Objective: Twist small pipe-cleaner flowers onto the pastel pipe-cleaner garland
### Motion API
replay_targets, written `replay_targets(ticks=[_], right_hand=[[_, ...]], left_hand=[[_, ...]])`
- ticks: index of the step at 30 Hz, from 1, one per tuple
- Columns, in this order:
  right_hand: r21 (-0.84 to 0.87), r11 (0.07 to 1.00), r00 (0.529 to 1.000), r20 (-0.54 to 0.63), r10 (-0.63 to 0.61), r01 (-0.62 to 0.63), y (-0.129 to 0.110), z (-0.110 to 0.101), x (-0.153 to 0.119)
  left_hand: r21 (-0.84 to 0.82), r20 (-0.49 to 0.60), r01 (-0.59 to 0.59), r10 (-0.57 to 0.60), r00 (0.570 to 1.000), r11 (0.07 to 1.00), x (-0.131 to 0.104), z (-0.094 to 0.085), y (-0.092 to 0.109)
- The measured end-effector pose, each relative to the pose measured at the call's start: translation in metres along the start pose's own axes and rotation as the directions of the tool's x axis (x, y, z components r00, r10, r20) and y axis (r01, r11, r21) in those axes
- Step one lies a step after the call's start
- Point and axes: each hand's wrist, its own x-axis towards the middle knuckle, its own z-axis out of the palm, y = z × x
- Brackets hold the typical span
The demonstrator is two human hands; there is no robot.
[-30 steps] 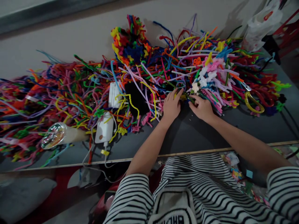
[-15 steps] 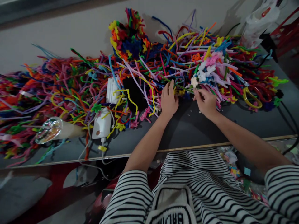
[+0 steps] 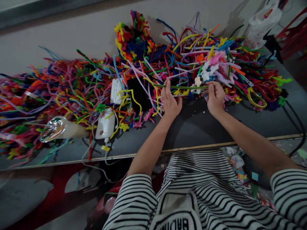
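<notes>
A long green pipe cleaner is stretched almost straight and level between my two hands. At its left part, the fingers of my left hand hold it, the thumb standing apart below. My right hand pinches its right end between thumb and forefinger. Just behind it lies a bunch of pipe-cleaner flowers, with a cream flower and a white flower near my right hand. Yellow-handled scissors lie to the right among loose stems.
A tangled heap of coloured pipe cleaners runs along the back of the dark table. To the left are a cup lying on its side, a white device with a cable and a black object. A plastic bag stands back right.
My right hand has moved a little right and up with the end of the green pipe cleaner, which has swung from slanted to nearly level. The view has shifted slightly.
</notes>
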Motion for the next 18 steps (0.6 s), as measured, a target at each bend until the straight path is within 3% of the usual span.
replay_targets(ticks=[4, 8, 12, 18], right_hand=[[0.063, 0.996, 0.993, -0.095, 0.066, -0.060, 0.002, 0.000, 0.002], [0.121, 0.987, 0.992, -0.045, 0.115, -0.109, -0.003, 0.001, -0.001], [0.079, 0.995, 0.997, -0.039, 0.070, -0.067, -0.003, 0.001, -0.003], [0.101, 0.995, 0.979, -0.205, 0.013, 0.008, 0.008, 0.002, 0.003]], left_hand=[[0.020, 0.022, -0.041, 0.041, 0.999, 0.999, -0.007, 0.003, 0.003], [0.041, -0.007, -0.045, 0.045, 0.999, 0.998, -0.008, 0.003, 0.005], [0.067, -0.042, 0.004, -0.001, 0.999, 0.998, -0.005, -0.001, 0.006], [0.026, 0.029, 0.072, -0.073, 0.997, 0.997, -0.003, -0.004, 0.008]])
